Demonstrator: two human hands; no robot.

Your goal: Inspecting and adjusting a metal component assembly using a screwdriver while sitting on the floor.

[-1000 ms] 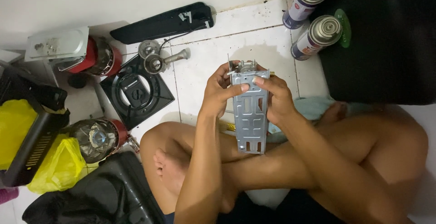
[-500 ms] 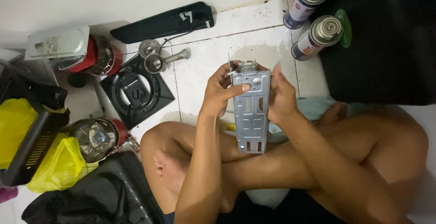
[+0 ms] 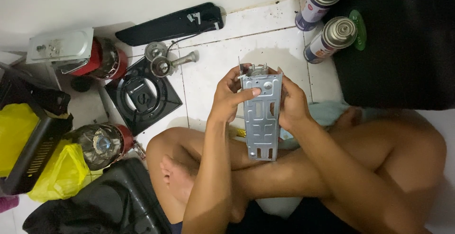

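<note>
Both hands hold a grey stamped metal bracket (image 3: pixel 261 116) upright over the crossed legs: left hand (image 3: pixel 228 100) w/ thumb across its face near the top, right hand (image 3: pixel 293 105) wrapped round its right edge. Far right on the white tile floor (image 3: pixel 215 68): two gas canisters (image 3: pixel 326 13), side by side. Left: black square burner grate (image 3: pixel 142 96), small metal valve parts (image 3: pixel 163 62) just beyond it, yellow bag (image 3: pixel 52 177) near left.

bracket (image 3: pixel 261 120) between left hand (image 3: pixel 227 102) and right hand (image 3: pixel 291 106) | two canisters (image 3: pixel 332 38) beyond, right
</note>
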